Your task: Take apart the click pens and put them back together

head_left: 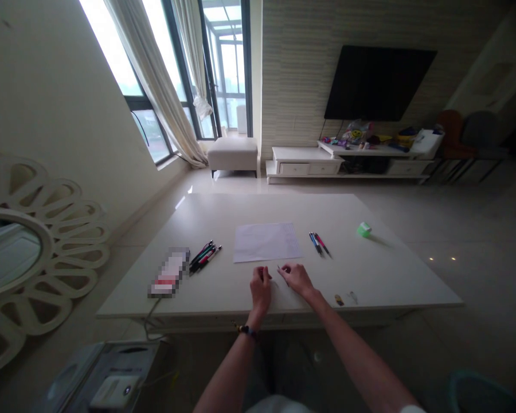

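My left hand [261, 287] is closed above the near part of the white table [215, 209], its fingers curled inward. What it holds, if anything, is hidden. Just to its right, my right hand [298, 279] pinches a small, thin piece [279, 269] with a dark tip, too small to name. The hands are close together but apart. Beyond them lies a white sheet of paper [264, 242] with faint marks down its right side. A few pens [320, 244], blue and red, rest right of the paper. Several more pens [203, 257] lie in a bunch on its left.
A phone-like blurred slab [169, 272] with a cable [151, 312] lies at the table's left. A green and white small item [363, 229] stands at the right. Near the front edge are a small yellow-and-dark piece [339, 300] and a clear scrap [351, 297]. A bin [477, 390] stands lower right.
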A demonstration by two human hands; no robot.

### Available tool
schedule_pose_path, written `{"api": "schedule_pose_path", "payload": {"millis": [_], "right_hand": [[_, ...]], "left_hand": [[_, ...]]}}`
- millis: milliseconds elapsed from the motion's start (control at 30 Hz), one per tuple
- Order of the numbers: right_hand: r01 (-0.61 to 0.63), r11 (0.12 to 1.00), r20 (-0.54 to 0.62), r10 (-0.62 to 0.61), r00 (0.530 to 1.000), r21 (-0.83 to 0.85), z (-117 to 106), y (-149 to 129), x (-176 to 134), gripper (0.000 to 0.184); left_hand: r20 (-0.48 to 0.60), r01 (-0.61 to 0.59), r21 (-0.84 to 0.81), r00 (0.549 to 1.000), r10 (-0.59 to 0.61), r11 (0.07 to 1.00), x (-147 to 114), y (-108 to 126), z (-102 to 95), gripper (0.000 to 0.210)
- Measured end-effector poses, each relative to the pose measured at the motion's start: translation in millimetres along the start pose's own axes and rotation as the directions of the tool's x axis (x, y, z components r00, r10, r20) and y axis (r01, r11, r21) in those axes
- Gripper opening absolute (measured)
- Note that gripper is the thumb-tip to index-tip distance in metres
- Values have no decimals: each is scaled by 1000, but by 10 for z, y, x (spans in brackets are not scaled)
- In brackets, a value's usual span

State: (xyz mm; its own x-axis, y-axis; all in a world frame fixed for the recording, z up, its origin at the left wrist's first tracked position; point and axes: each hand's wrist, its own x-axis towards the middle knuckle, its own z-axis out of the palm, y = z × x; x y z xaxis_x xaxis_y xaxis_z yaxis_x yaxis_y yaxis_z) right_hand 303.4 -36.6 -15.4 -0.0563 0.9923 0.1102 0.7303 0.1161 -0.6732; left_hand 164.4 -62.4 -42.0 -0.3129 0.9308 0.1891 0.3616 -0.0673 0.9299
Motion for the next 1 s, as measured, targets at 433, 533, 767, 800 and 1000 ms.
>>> {"api": "schedule_pose_path", "payload": {"millis": [433, 533, 767, 800, 1000], "right_hand": [[-170, 971, -474, 230, 850, 165, -202, 888, -287, 50], [-188, 954, -478, 280, 833, 233, -223, 878, -264, 52], [-197, 926, -495, 342, 799, 321, -244, 888, -275, 49], [-199, 926, -491, 342, 801, 321, -238, 889, -275, 49], [-189, 935, -500, 323, 804, 302, -195, 909, -258, 52]], "left_hand": [[-64, -108, 465, 986, 155, 879, 111, 27, 61, 34], [-63, -139, 467, 980, 190, 873, 140, -34, -249, 35], [-168, -11, 787, 958, 232, 616, 105, -525, -1622, 33], [-174, 5, 815, 956, 237, 579, 90, -580, -1770, 34], [-131, 23, 819, 980, 149, 573, 58, -529, -1838, 33]]}}
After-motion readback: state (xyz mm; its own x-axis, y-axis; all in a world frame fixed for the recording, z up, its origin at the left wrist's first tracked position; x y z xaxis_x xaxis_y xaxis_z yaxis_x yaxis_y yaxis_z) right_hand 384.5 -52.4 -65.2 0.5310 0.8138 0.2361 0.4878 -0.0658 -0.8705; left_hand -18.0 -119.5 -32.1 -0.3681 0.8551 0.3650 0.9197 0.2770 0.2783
